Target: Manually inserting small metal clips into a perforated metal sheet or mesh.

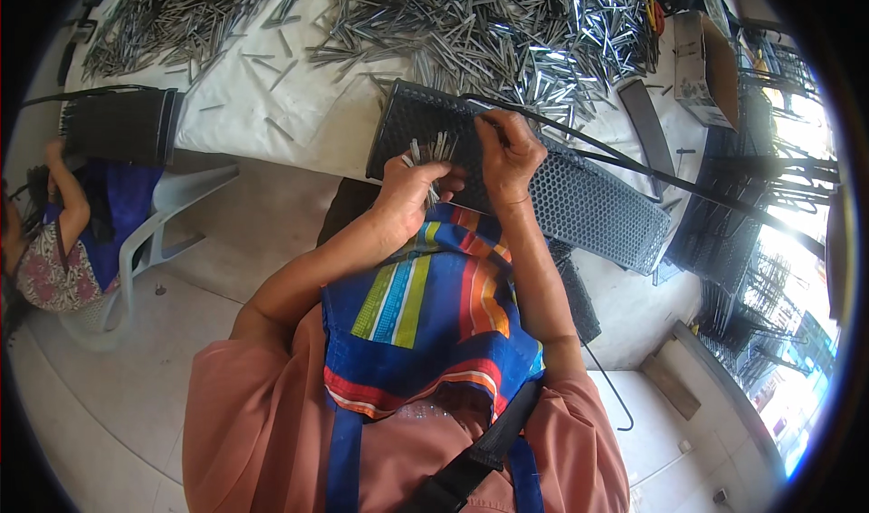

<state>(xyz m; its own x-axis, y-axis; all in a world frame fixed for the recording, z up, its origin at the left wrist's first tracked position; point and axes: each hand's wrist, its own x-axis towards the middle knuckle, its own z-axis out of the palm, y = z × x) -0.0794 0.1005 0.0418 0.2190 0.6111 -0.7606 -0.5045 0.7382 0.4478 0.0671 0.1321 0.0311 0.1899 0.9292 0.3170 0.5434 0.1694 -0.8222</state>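
My left hand (403, 189) is closed around a bundle of thin metal strips (440, 146), whose ends fan out past my thumb. In front of me a long black perforated metal panel (593, 204), its face full of small round holes, lies tilted from the table edge across toward the right. Over the panel's upper part my right hand (511, 156) is held in a pinch, fingertips against or just above its surface. Whatever sits between those fingertips is too small to make out. A dark rod (625, 158) runs along the panel beside my right hand.
Heaps of similar metal strips (489, 29) cover the white-topped table (262, 106). A cardboard box (692, 70) stands at the right, near a dark flat bar (647, 124). Black racks (733, 214) are stacked beyond. Another person (59, 260) sits left by a white plastic chair (172, 214).
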